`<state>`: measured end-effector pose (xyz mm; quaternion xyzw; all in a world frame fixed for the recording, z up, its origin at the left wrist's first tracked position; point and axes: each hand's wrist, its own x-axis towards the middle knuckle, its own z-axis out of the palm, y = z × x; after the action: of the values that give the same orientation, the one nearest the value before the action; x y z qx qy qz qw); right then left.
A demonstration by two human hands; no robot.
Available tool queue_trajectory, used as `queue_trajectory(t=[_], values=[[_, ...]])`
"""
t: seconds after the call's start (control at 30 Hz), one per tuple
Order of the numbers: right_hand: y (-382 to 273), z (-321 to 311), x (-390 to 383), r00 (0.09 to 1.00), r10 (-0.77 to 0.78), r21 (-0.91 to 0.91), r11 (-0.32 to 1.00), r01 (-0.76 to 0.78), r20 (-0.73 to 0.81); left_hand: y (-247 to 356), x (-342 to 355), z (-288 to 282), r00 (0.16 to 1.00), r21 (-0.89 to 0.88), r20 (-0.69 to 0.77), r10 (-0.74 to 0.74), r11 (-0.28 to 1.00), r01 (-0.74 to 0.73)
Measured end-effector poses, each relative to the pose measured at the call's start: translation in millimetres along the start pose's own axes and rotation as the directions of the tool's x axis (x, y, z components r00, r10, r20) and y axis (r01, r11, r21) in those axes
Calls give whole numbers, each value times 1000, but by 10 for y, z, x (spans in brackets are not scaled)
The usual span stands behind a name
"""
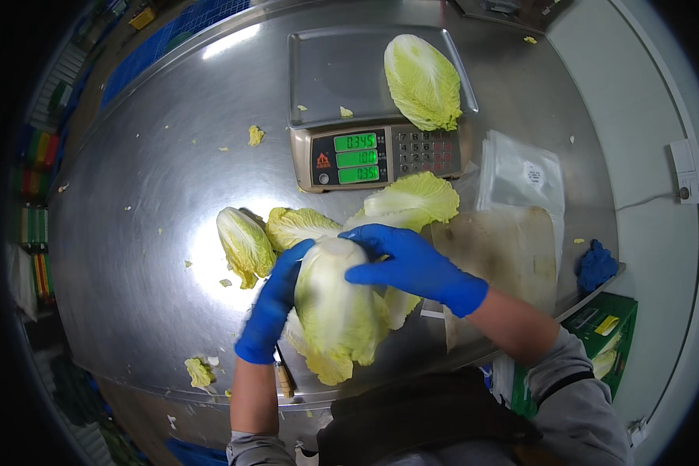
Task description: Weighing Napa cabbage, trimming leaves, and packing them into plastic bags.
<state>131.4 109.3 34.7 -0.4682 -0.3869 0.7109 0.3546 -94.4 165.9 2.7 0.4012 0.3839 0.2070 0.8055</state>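
Note:
Between my two blue-gloved hands is a large napa cabbage (338,299), its pale base toward the far side and its leafy end toward me, slightly blurred. My left hand (276,299) grips its left side. My right hand (408,264) curls over the base from the right, fingers and thumb on the cabbage. Loose outer leaves (412,200) lie just beyond it, and others stick out beneath. To the left rests a smaller napa cabbage (242,241). By my left wrist lies a knife with a wooden handle (285,380), its blade partly hidden.
A digital scale (307,159) with a lit green display stands at the back, with another napa cabbage (423,81) on its metal pan. Clear plastic bags (524,175) and a worn board (512,248) lie right. Beyond are a crumpled blue glove (596,266) and a green crate (625,318).

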Motion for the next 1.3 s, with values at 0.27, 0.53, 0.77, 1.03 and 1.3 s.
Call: queue_trajectory(t=[0.27, 0.53, 0.77, 1.03, 1.3], values=[[-120, 142, -195, 996, -88, -423, 904, 68, -27, -15, -209, 388, 979, -11, -129, 156, 987, -159], [-123, -71, -212, 984, -106, -734, 656, 175, 140, -84, -351, 236, 996, 8, -53, -74, 997, 75], [-296, -424, -129, 957, -255, -928, 302, 216, 139, -300, -551, 100, 853, -540, 367, -371, 661, 520], [-183, 88, -134, 961, -162, -92, 978, 186, 226, -163, -357, 412, 992, -705, 108, 65, 709, 30], [-98, 85, -124, 987, -128, -287, 953, 96, -94, -180, -305, 262, 998, -226, -56, 18, 974, -30]])
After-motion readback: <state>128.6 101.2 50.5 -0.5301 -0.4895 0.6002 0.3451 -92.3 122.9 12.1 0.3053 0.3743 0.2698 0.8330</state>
